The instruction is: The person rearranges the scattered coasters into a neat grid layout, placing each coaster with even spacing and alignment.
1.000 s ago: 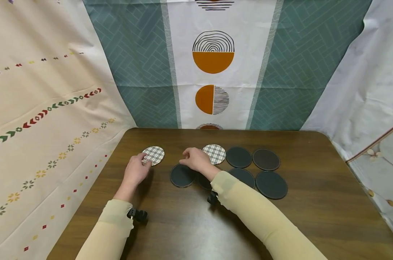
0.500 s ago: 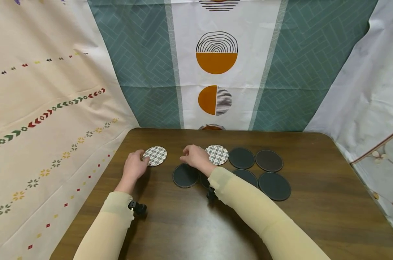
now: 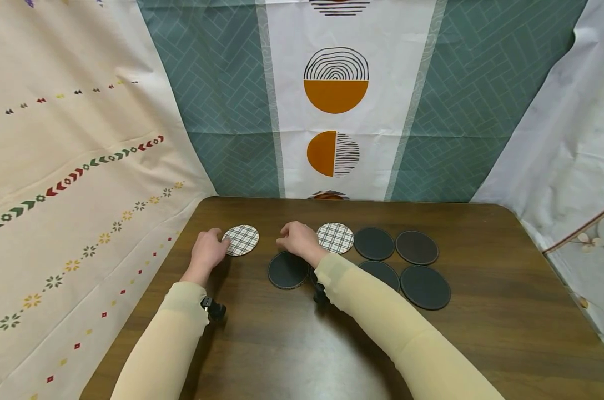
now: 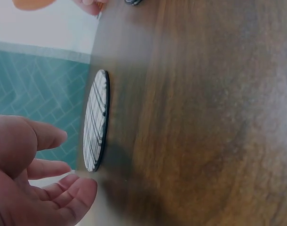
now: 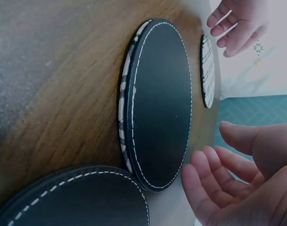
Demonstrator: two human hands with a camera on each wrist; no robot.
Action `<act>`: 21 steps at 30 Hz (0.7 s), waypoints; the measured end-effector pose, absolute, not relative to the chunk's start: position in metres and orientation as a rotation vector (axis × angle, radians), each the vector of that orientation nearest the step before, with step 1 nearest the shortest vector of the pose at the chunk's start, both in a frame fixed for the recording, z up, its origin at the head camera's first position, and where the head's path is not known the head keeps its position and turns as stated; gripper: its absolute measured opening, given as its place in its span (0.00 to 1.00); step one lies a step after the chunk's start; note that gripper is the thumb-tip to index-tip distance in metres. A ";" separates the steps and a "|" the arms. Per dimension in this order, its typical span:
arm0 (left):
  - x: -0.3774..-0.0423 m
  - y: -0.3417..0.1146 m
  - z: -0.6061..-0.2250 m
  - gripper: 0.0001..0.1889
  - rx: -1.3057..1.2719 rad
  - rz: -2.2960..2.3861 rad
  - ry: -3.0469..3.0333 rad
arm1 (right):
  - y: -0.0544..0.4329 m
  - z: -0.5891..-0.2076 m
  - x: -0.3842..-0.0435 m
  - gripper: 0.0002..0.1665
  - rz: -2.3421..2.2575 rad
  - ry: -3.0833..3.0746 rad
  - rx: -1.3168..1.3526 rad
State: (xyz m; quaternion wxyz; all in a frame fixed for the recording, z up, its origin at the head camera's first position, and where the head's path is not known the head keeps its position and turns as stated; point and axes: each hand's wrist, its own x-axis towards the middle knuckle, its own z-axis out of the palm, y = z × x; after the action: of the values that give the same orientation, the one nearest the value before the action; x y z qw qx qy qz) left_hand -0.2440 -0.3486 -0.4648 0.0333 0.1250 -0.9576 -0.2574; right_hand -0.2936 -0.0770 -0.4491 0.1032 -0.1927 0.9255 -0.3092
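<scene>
My left hand [image 3: 208, 251] is held beside a round plaid coaster [image 3: 241, 240] at the back left, fingers relaxed and thumb at its edge. In the left wrist view a gap shows between the fingers and this coaster [image 4: 96, 122], which lies flat. My right hand [image 3: 300, 240] hovers with loosely bent fingers, holding nothing, between a second plaid coaster [image 3: 336, 238] and a black coaster [image 3: 288, 270]. The right wrist view shows that stitched black coaster [image 5: 160, 103], with a plaid rim underneath, close to the fingertips. Another black coaster is mostly hidden under the right wrist.
Several more round coasters stand in two rows to the right, among them black coasters [image 3: 374, 243] and a dark brown one [image 3: 417, 248]. They lie on a wooden table [image 3: 282, 344]. Patterned cloths hang behind and on both sides, including a teal and white curtain [image 3: 232, 100].
My left hand has drawn slightly left, off the plaid coaster's edge it overlapped. My right hand has shifted a little left and back. The coasters keep their places; the head view has turned slightly.
</scene>
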 end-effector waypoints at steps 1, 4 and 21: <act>-0.250 -0.355 -0.472 0.30 0.386 -0.787 -2.954 | -0.078 -0.449 -0.294 0.23 -0.911 2.733 -0.566; -0.273 -0.378 -0.505 0.32 0.381 -0.770 -2.947 | -0.080 -0.450 -0.295 0.22 -0.904 2.744 -0.559; -0.325 -0.421 -0.559 0.31 0.290 -0.733 -3.043 | -0.086 -0.460 -0.304 0.21 -0.873 2.769 -0.560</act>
State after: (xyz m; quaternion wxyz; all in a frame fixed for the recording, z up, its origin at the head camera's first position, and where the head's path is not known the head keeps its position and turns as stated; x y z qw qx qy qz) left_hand -0.3253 -0.4210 -0.5594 -0.0009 0.0921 -0.9681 -0.2331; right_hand -0.3037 -0.0865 -0.4599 0.0924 -0.1886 0.9324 -0.2941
